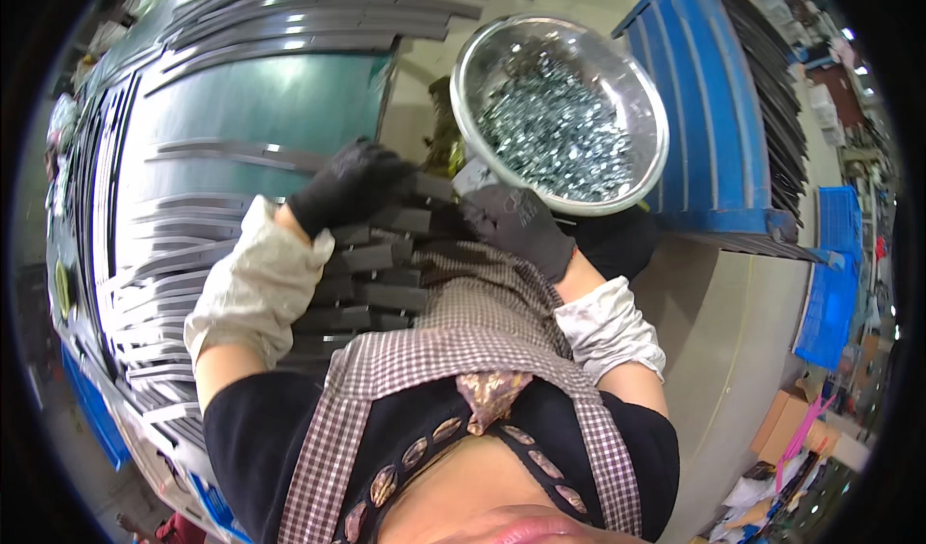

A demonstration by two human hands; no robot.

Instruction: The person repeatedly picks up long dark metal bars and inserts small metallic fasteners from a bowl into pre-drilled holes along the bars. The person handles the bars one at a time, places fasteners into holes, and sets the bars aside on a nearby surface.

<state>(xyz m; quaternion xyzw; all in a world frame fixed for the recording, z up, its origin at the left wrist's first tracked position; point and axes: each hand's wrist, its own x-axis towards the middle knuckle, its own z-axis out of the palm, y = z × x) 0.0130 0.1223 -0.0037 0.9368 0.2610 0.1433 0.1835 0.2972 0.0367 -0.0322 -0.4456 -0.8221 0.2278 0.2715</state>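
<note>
left hand (355,185): dark-gloved, it reaches over the worktable (289,100); i see its fingers curled beside a strip end, but cannot tell whether they grip it.
right hand (519,224): also dark-gloved, it sits just below the basin's near rim; its fingertips are too unclear for me to tell open from closed.
strips (371,258): long, dark and narrow, they lie side by side across the worktable, their near ends pointing at the apron (482,303); one end shows between the hands.
basin (465,91): round and metallic, it holds a heap of small shiny pieces (559,124).
rack (709,100): blue and ribbed, i find it standing right of the basin.
</note>
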